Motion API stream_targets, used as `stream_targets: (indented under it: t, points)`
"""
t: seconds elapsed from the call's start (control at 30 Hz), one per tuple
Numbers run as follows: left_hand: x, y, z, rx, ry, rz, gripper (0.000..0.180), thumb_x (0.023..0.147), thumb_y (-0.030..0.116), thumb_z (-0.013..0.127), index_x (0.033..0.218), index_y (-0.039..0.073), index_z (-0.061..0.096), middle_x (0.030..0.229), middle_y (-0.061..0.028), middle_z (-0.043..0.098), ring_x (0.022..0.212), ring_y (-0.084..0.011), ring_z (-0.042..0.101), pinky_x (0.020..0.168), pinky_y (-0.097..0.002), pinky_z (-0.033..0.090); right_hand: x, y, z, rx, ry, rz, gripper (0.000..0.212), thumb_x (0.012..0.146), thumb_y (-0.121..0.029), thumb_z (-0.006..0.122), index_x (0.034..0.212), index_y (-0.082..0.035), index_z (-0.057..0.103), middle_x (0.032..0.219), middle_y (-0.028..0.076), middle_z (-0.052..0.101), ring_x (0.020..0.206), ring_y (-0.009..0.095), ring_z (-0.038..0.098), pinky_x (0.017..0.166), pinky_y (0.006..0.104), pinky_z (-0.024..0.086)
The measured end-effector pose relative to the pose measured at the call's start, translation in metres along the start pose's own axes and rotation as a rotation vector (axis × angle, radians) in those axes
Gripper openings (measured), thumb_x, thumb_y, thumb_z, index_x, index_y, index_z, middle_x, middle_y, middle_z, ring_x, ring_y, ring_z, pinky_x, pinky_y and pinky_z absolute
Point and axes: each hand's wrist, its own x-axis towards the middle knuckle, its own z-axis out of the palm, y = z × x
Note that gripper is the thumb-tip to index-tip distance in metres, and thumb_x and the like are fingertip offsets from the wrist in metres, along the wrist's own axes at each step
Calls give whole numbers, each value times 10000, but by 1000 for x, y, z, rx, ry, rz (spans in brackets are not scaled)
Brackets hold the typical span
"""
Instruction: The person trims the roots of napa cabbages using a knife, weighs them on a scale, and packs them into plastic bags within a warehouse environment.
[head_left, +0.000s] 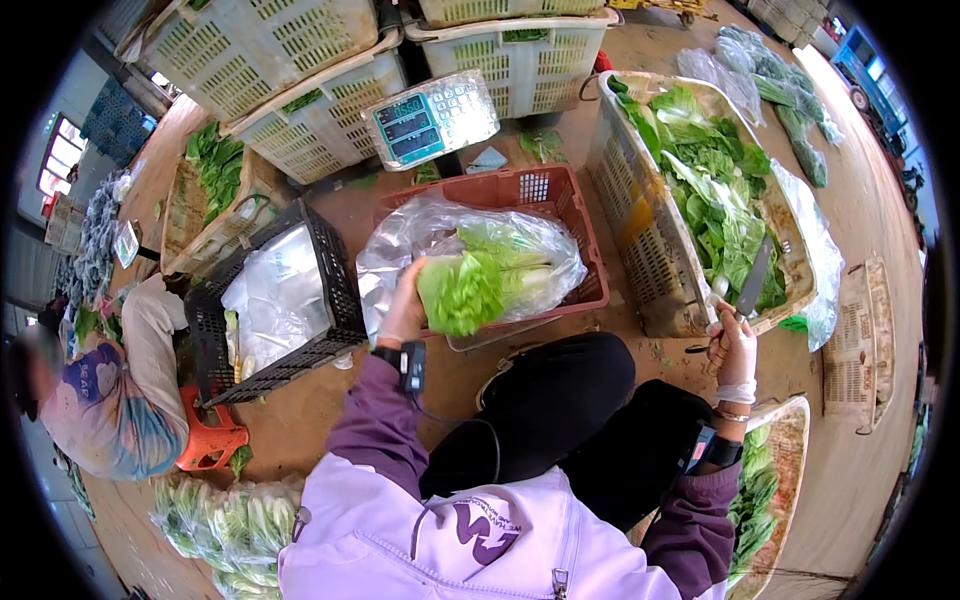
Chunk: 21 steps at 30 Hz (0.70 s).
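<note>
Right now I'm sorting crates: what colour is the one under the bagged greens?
Reddish-brown crate, clearest in the head view.

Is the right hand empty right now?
No: the right hand grips a knife with its blade pointing up beside the basket of greens, while the left hand holds a leafy green head.

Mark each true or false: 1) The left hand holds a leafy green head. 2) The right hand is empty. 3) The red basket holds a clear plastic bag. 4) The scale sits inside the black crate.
1) True: the left hand grips a leafy green head.
2) False: the right hand holds a knife.
3) True: the red basket holds a clear plastic bag.
4) False: the scale stands behind the red basket; the black crate is plastic-lined.
</note>
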Motion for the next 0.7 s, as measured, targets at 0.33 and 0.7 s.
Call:
stream_targets:
  t: [0.33, 0.7]
  points:
    - [183, -23, -119, -127, 207, 17, 408, 921, 332, 363, 1093, 19, 560, 1063, -125, 614, 945, -274, 594, 858, -388, 470, -14, -16, 5, -142, 109, 24, 286, 877, -185, 568, 1107, -14, 574, 627, 12, 543, 431, 45, 427, 412, 165, 327]
    - [244, -46, -163, -157, 287, 255, 365, 898, 221, 511, 1180, -10, 498, 1154, -131, 560, 1028, -272, 559, 903, -404, 450, 73, 2, 77, -729, -342, 215, 322, 823, -191, 620, 1094, -19, 599, 648, 23, 599, 455, 54, 490, 419, 215, 404]
